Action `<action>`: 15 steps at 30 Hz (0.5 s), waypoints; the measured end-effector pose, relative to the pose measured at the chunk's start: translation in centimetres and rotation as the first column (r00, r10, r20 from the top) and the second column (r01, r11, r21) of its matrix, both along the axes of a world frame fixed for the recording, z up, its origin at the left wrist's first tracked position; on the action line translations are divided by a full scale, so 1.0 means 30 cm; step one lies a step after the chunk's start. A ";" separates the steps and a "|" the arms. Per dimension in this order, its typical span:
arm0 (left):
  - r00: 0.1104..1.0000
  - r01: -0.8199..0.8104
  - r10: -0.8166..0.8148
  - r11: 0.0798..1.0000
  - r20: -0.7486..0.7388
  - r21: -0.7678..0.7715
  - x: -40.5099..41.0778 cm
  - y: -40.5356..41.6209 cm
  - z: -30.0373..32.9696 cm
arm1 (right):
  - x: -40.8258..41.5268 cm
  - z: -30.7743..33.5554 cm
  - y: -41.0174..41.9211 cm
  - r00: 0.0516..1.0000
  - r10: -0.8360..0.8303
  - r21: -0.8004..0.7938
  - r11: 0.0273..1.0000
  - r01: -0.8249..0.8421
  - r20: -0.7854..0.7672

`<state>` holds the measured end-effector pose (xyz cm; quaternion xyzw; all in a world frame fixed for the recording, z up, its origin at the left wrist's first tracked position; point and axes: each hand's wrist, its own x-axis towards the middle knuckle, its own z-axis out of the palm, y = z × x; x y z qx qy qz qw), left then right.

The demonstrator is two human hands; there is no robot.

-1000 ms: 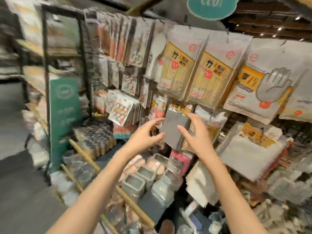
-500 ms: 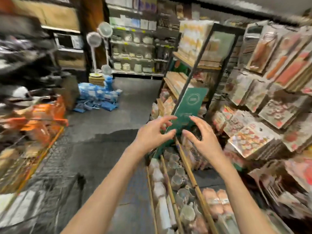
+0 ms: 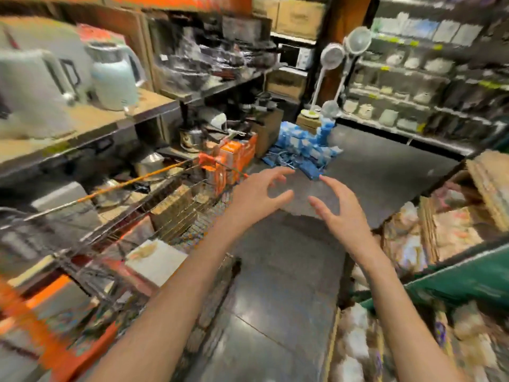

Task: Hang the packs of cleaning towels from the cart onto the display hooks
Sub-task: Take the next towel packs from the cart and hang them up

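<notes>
Empty hands (image 3: pixel 300 205), cart (image 3: pixel 165 205) seemingly leftward

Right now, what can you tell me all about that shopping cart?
The cart is a wire-mesh basket of dark metal, blurred here, standing on the grey floor at the left, beside the shelves. An orange bar runs along its top edge. Inside lie a white flat pack, brownish packs and orange boxes at the far end. The left hand hovers near its far corner with spread fingers; whether it touches the cart is unclear.
</notes>
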<state>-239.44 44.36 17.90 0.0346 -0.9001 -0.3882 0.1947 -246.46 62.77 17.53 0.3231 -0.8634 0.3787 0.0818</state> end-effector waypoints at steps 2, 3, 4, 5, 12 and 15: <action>0.997 -0.078 0.078 0.997 0.013 0.010 -0.019 -0.099 -0.026 | -0.075 -0.024 -0.103 0.997 0.076 0.010 0.997 -0.077 0.013; 0.993 -0.115 0.114 0.993 0.017 0.010 -0.030 -0.145 -0.039 | -0.115 -0.037 -0.153 0.993 0.114 0.019 0.993 -0.115 0.024; 0.989 -0.149 0.149 0.989 0.020 0.013 -0.042 -0.188 -0.051 | -0.152 -0.049 -0.201 0.988 0.151 0.029 0.988 -0.152 0.038; 0.982 -0.188 0.188 0.982 0.023 0.023 -0.059 -0.231 -0.064 | -0.192 -0.061 -0.255 0.980 0.193 0.034 0.980 -0.195 0.051; 0.866 -0.500 0.497 0.857 0.055 0.120 -0.142 -0.459 -0.163 | -0.393 -0.157 -0.580 0.844 0.522 0.087 0.842 -0.533 0.120; 0.773 -0.633 0.628 0.757 0.091 0.159 -0.130 -0.532 -0.237 | -0.464 -0.223 -0.717 0.771 0.616 0.112 0.765 -0.634 0.162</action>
